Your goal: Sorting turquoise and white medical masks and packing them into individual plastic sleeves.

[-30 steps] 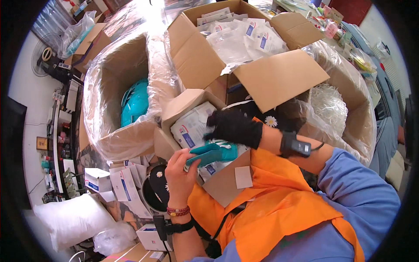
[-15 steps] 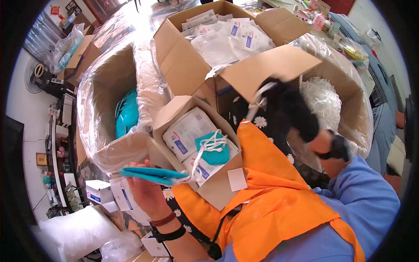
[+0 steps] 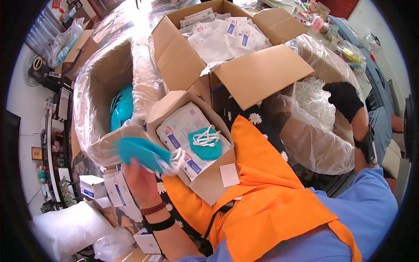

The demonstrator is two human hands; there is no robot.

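My left hand [image 3: 142,181] grips a teal face mask [image 3: 146,153], blurred by motion, with white straps at its right end. I cannot tell if it is one mask or a stack. The mask is beside a small open carton [image 3: 214,187] holding white printed packets [image 3: 181,124]. On the packets lies another teal mask [image 3: 207,150] with its white straps bunched on top. My right hand [image 3: 345,100], in a black glove, hovers at a heap of white elastic straps [image 3: 312,100] in a plastic-lined box. Its fingers look curled together; what they hold is hidden.
A large carton [image 3: 264,78] of clear and white packets stands at the far middle. Left of it, a plastic-lined box [image 3: 146,70] holds teal masks [image 3: 122,109]. White boxes [image 3: 92,187] and a stuffed white bag [image 3: 72,229] lie at lower left. An orange apron [image 3: 266,187] covers my lap.
My right hand has swung right, from above the daisy-print cloth to the strap heap. The white strap near its fingers no longer shows. The mask in my left hand has tilted and risen slightly.
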